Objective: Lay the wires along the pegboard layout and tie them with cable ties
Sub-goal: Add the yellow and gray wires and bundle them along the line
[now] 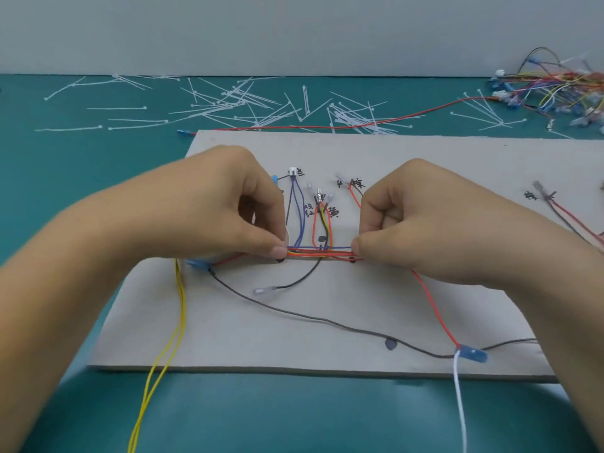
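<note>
A teal table top [81,197] fills the scene from the near edge to the far side, its surface smooth and matte, with a faint sheen in the near middle. Along its far edge stands a plain pale grey wall [294,31], running unbroken from left to right. The line where the two meet is straight and slightly darker.

Coloured wires [318,252] in straight bundle across grey pegboard [294,341]; white cable ties [228,103] beyond.
</note>
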Demonstrator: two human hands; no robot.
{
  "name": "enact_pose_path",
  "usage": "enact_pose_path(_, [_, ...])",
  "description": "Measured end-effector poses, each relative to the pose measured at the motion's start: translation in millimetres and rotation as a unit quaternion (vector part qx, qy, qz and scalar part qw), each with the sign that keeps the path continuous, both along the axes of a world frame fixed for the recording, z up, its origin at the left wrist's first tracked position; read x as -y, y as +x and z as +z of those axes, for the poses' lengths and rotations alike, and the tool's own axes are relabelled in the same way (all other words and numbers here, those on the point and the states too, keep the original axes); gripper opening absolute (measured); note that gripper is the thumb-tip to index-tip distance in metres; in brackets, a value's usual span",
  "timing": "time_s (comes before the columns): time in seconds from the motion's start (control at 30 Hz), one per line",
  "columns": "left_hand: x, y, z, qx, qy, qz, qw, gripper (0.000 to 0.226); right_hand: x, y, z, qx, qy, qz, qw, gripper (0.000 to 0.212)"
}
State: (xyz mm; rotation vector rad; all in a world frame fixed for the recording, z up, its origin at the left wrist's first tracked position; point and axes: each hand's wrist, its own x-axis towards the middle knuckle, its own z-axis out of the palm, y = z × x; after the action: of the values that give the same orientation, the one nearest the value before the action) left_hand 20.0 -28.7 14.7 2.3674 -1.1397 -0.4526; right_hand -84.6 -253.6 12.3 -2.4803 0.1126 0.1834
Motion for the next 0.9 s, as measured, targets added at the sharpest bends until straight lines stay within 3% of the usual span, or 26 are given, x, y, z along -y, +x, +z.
enact_pose_path(0.17, [-4,4,-11,-0.026,-0.036,0.011,0.999,0.013,1,1,2,0.009,0.022,-0.001,1.0,0.006])
enact_pose_path(0.27, [-4,2,-14,-0.034,-0.061,0.017,0.997,0.02,4,2,6,0.029,0.121,-0.022,0.992,0.014])
enact_pose_path(0.37, [-4,-2,-17,-0.034,-0.074,0.008,0.997,0.016,9,2,13,0.038,0.306,-0.037,0.951,0.024])
enact_pose_path(0.43, [-4,-3,-18,-0.037,-0.073,0.006,0.997,0.014,12,3,16,0.013,0.411,-0.035,0.911,0.015])
enact_pose_path(0.53, [-5,-2,-17,-0.034,-0.059,0.017,0.998,0.013,16,8,14,-0.005,0.49,-0.047,0.87,0.021])
enact_pose_path(0.6, [-4,-3,-16,-0.026,-0.052,0.028,0.998,0.012,16,14,12,0.01,0.472,-0.058,0.88,0.019])
enact_pose_path(0.67, [-2,-6,-14,-0.029,-0.054,0.042,0.997,0.013,14,20,13,0.03,0.396,-0.065,0.915,0.011])
enact_pose_path(0.77, [0,-8,-12,-0.058,-0.068,0.072,0.993,0.027,12,33,22,0.073,0.182,-0.055,0.979,0.009])
enact_pose_path(0.9, [0,-13,-12,0.022,-0.072,0.131,0.989,0.066,-1,60,31,0.06,-0.033,-0.059,0.996,0.014])
